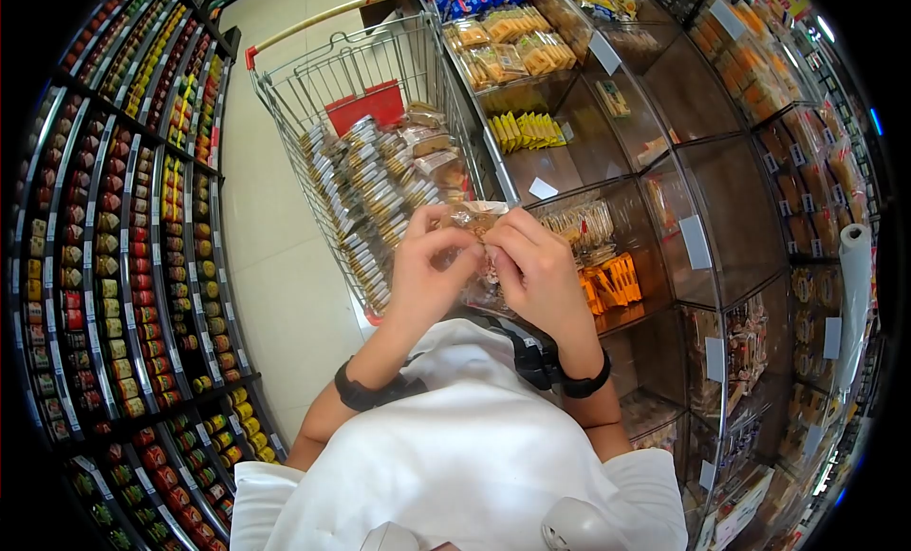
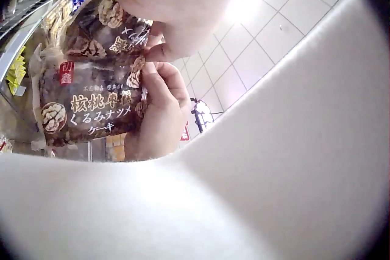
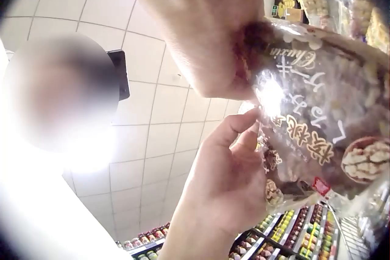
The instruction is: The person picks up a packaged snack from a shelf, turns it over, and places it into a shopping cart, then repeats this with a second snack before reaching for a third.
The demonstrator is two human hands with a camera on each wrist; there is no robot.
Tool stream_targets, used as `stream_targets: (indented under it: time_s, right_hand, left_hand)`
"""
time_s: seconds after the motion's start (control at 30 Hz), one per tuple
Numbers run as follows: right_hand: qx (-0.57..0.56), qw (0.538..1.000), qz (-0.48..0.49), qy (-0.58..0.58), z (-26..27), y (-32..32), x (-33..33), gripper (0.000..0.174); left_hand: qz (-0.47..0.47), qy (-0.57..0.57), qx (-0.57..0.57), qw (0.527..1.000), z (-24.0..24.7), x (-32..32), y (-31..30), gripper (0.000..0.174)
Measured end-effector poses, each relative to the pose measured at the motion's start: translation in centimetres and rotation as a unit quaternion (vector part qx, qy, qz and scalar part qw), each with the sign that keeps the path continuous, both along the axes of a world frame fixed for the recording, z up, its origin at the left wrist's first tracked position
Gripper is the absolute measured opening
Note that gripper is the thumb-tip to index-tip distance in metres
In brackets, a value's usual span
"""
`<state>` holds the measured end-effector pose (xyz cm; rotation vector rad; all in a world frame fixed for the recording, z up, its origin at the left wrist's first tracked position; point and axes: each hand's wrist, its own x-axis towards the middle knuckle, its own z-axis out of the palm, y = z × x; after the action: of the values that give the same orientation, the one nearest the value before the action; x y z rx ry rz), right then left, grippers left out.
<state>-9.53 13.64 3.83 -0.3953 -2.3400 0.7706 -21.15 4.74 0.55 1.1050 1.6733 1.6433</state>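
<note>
In front of the chest, the left hand (image 1: 432, 266) and right hand (image 1: 541, 271) meet at a brown walnut-date cake packet (image 1: 479, 215) in shiny film. Thumbs and fingertips pinch its near edge close together. The left wrist view shows the packet's printed front (image 2: 85, 104), with pictured walnuts and a small red label; a second matching packet (image 2: 100, 22) overlaps above it. From the right wrist, the wrapper (image 3: 323, 107) looks large and glossy, the right hand (image 3: 207, 34) above and the left hand (image 3: 222, 181) below at its edge. The fingers partly hide that edge.
Ahead stands a wire shopping cart (image 1: 327, 18) loaded with rows of small wrapped packets (image 1: 365, 171) and brown packets (image 1: 436, 157). Shelves of jars (image 1: 109, 238) line the left. Clear snack bins (image 1: 697, 242) rise close on the right, with a plastic bag roll (image 1: 852, 295).
</note>
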Motion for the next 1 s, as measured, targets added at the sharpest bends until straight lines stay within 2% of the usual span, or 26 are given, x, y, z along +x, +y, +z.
stream_targets:
  time_s: [0.17, 0.37, 0.47, 0.57, 0.77, 0.9, 1.0]
  right_hand:
    - [0.008, 1.0, 0.003, -0.003, -0.1, 0.0, -0.1, 0.011]
    - [-0.005, 1.0, 0.009, 0.0, -0.7, 0.2, -0.4, 0.01]
    - [-0.009, 1.0, 0.011, 0.005, -0.8, 0.2, -0.5, 0.01]
    - [-0.006, 1.0, 0.014, 0.005, -0.9, 0.2, -0.6, 0.01]
    - [-0.047, 0.998, -0.002, 0.036, -1.0, 0.5, -0.4, 0.01]
    - [-0.129, 0.99, -0.035, 0.042, -1.0, 1.3, 0.5, 0.007]
    - [-0.199, 0.978, -0.038, 0.053, -1.5, 2.4, 1.6, 0.005]
  left_hand:
    - [0.029, 0.038, -0.013, 0.999, -0.1, 0.1, 0.0, 0.005]
    - [0.059, 0.03, -0.018, 0.998, 0.1, 0.3, 0.2, 0.004]
    - [0.071, 0.046, -0.034, 0.996, 0.0, 0.2, 0.2, 0.009]
    - [0.057, 0.038, -0.017, 0.997, 0.2, 0.2, 0.3, 0.003]
    - [0.048, 0.098, 0.012, 0.994, -0.4, -0.1, 0.2, 0.007]
    - [0.034, 0.021, -0.03, 0.999, 0.9, -0.5, 0.1, 0.011]
    - [0.08, -0.058, 0.03, 0.995, 0.2, -1.0, 0.3, 0.015]
